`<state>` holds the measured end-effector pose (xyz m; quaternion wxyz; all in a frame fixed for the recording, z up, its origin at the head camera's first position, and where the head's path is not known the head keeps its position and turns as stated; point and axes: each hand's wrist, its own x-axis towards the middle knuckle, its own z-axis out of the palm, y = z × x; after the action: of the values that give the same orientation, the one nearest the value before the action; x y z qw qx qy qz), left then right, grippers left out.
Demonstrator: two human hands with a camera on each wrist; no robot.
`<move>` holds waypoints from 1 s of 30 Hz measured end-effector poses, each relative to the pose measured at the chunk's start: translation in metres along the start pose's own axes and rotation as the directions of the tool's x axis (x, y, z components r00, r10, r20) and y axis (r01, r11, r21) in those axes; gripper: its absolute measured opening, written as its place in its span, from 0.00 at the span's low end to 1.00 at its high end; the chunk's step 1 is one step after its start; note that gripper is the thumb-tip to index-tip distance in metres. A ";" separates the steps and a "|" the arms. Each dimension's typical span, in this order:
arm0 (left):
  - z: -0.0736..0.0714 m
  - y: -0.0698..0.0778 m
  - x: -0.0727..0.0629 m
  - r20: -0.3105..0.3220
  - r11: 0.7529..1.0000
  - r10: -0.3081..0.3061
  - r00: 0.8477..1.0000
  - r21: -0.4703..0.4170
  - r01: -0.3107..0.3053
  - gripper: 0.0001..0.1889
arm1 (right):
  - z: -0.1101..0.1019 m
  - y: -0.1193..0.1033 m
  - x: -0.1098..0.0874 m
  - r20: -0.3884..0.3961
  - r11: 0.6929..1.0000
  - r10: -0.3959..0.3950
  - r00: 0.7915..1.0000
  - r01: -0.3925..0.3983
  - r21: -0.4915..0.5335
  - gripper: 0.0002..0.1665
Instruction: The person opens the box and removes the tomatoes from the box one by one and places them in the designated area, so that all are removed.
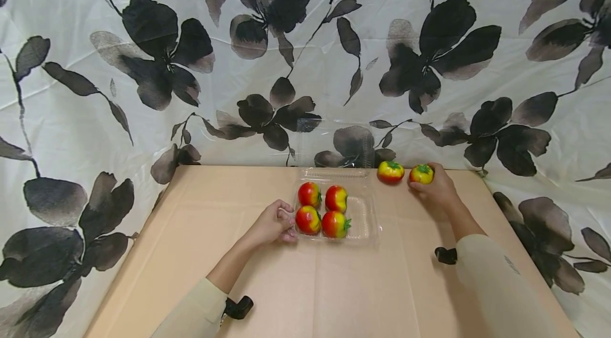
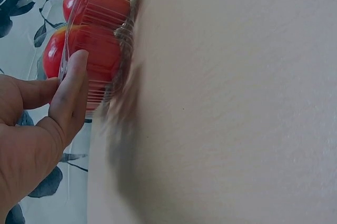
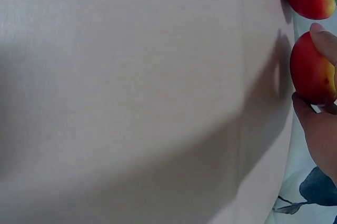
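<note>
Bright, even light is shown in the head view; dimmer, greyer tones in both wrist views.

In the head view, soft shadows are cast on the counter point(image 1: 353, 285) beside the sleeves point(image 1: 496, 279), and small glints are caught on the fruits point(image 1: 308, 195) and clear container point(image 1: 363, 210). In the left wrist view, the container's ridges are streaked with highlights, and a blurry shadow is thrown toward bottom centre. In the right wrist view, a broad shadow is spread from upper right to lower left; the counter's edge is bowed at right.
</note>
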<state>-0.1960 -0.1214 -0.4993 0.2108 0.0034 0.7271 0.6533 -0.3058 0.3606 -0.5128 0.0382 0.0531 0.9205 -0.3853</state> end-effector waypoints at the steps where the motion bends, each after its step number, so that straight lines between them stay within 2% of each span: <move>1: 0.000 0.000 0.000 0.000 1.000 0.001 1.000 -0.002 -0.001 0.15 | 0.001 0.000 0.001 -0.008 1.000 0.003 1.000 -0.003 0.007 0.58; 9: 0.001 0.000 0.001 -0.005 1.000 -0.003 1.000 -0.008 0.003 0.16 | 0.009 0.001 0.004 -0.097 1.000 -0.013 0.995 0.013 -0.002 0.56; 13: 0.001 0.001 0.000 -0.009 1.000 -0.003 1.000 -0.010 0.003 0.16 | 0.012 0.000 0.005 -0.115 1.000 -0.022 0.993 0.021 -0.014 0.56; 21: 0.000 0.000 -0.001 0.007 1.000 -0.003 1.000 -0.020 0.003 0.16 | 0.013 -0.003 0.004 -0.087 1.000 -0.002 0.996 0.001 -0.017 0.59; 30: -0.001 0.000 0.000 0.009 0.999 -0.011 1.000 -0.030 0.011 0.16 | 0.013 -0.001 0.005 -0.056 1.000 -0.016 0.998 0.014 -0.021 0.62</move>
<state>-0.1961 -0.1220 -0.4992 0.2174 -0.0009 0.7164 0.6630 -0.3102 0.3507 -0.5214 0.0098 0.0567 0.9254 -0.3746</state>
